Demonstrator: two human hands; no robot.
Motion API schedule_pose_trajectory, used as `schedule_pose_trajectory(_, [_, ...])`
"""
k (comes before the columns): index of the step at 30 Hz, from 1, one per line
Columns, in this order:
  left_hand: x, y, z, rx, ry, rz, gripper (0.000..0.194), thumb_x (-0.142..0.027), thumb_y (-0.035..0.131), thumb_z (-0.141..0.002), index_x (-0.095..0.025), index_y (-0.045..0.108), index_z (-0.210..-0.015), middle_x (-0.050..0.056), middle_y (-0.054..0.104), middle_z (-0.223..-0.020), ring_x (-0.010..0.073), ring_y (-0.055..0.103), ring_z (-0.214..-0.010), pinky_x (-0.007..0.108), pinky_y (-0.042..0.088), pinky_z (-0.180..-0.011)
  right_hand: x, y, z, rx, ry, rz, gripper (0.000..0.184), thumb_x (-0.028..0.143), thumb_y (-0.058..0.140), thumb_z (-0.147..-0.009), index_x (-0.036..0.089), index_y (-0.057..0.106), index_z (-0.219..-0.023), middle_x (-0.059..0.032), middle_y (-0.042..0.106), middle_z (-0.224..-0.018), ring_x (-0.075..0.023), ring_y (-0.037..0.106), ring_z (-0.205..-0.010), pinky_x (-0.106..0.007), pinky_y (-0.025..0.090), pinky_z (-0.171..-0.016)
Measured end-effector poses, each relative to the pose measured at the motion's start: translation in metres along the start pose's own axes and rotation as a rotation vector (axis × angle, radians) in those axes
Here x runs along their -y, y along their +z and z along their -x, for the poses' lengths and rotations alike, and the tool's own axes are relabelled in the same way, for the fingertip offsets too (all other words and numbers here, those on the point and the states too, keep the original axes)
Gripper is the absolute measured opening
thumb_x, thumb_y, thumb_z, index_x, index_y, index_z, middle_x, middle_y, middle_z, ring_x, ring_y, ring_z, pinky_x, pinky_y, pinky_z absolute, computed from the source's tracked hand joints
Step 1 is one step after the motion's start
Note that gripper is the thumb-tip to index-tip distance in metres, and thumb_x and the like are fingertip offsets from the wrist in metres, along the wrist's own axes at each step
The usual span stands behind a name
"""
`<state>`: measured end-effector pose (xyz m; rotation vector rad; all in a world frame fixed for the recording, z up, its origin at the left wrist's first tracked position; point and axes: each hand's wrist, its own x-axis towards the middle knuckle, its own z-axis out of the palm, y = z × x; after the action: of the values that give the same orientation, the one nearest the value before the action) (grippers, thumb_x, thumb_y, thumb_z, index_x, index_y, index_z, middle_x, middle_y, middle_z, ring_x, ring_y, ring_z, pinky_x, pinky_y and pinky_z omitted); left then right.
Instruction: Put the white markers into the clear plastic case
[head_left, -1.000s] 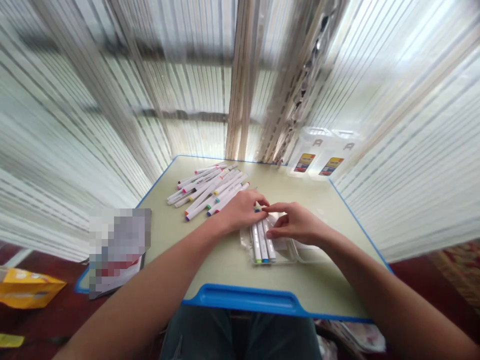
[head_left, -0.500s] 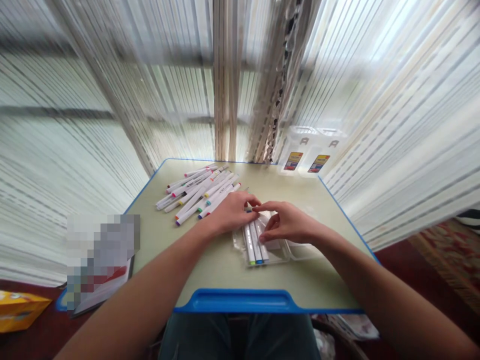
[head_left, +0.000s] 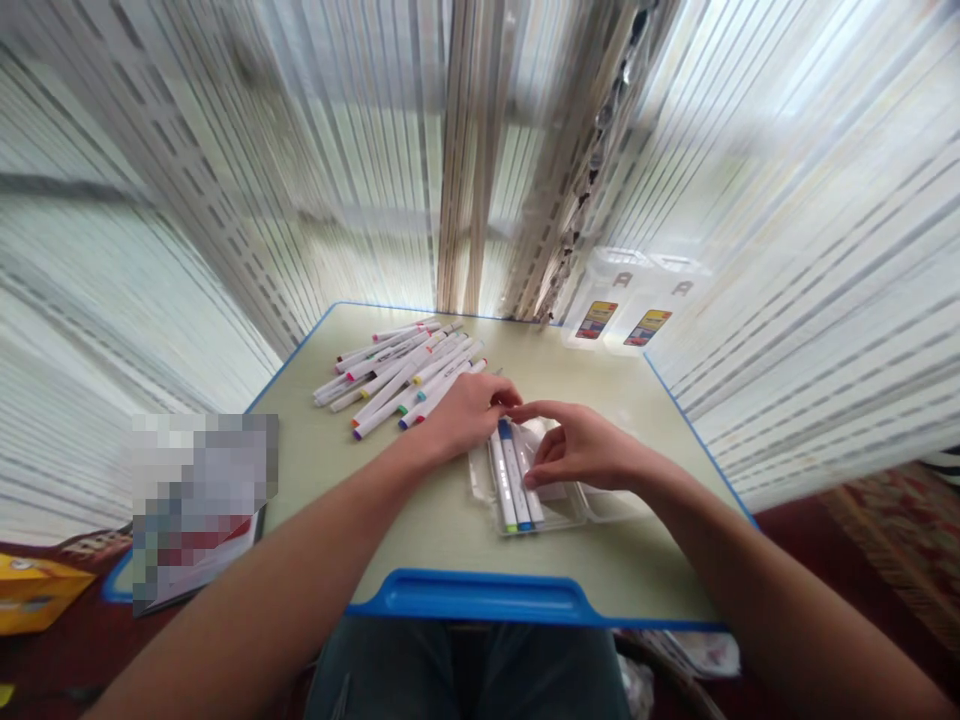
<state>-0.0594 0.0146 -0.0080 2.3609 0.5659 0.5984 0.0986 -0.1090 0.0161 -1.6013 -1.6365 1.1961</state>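
Note:
A clear plastic case lies opened on the table, with a few white markers side by side in its left part. One marker has a lime-green end, another a blue end and a blue cap. My left hand is curled at the far ends of these markers, fingertips together; what they pinch is hidden. My right hand arches over the case. Its thumb and bent fingers are against the rightmost marker, while its index finger reaches to the left fingertips.
A loose pile of white markers with coloured ends lies left of my hands. Two clear cases with labels stand at the table's back right. The light table has a blue rim and front tray. A blurred-out flat item lies left.
My hands stay at the case, with only a slight shift. More of the blue cap now shows below my left fingers. The view has tilted a little.

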Motion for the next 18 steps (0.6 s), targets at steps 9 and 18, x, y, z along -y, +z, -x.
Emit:
schedule_pose_trajectory(9, [0.0006, -0.0005, 0.0008, -0.018, 0.022, -0.027, 0.023, -0.009, 0.054, -0.076, -0.017, 0.074, -0.085, 0.002, 0.074, -0.082, 0.015, 0.066, -0.077, 0.024, 0.049, -0.073, -0.0013, 0.0008, -0.0006, 0.011, 0.014, 0.005, 0.077, 0.031, 0.086, -0.058, 0.015, 0.055, -0.127, -0.0041, 0.071, -0.075, -0.0207, 0.071, -0.069, -0.028, 0.056, -0.061])
schedule_pose_trajectory(18, [-0.0055, -0.0024, 0.0026, 0.004, 0.042, -0.045, 0.024, -0.01, 0.053, -0.078, -0.017, 0.073, -0.089, 0.003, 0.074, -0.086, 0.0155, 0.067, -0.081, 0.026, 0.05, -0.077, -0.0005, 0.0036, -0.002, -0.003, 0.024, -0.017, 0.079, 0.028, 0.085, -0.057, 0.014, 0.055, -0.129, -0.0043, 0.072, -0.073, -0.0231, 0.072, -0.07, -0.029, 0.056, -0.061])
